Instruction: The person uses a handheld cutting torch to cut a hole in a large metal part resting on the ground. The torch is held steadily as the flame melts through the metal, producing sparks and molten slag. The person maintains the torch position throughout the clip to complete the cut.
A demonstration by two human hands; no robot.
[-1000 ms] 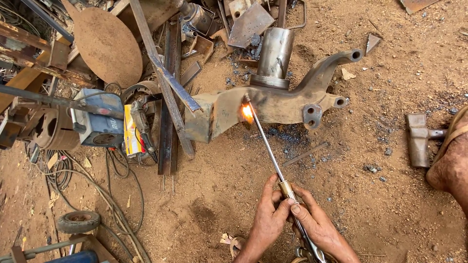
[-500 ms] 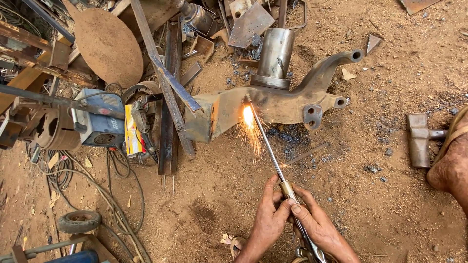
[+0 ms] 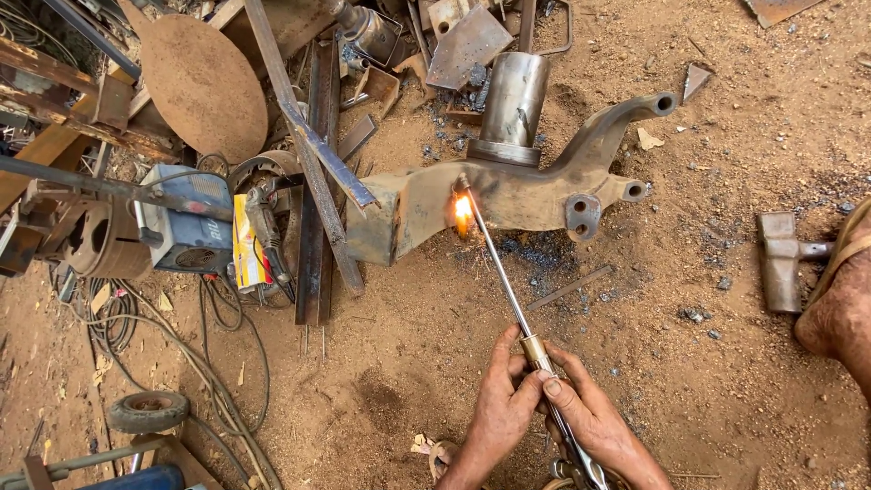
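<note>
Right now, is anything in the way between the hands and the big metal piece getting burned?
Nothing visible blocks it. The left hand and right hand grip the cutting torch, whose long tube crosses only bare dirt ground to the flame on the metal bracket. The hammer lies off to the right side.

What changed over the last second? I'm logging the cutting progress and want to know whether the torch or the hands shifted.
The sparks that showered below the flame half a second ago have died down; only a glow shows now. The cutting torch keeps its tip at the same spot on the steel bracket. Left hand and right hand still grip its handle, unmoved.
</note>
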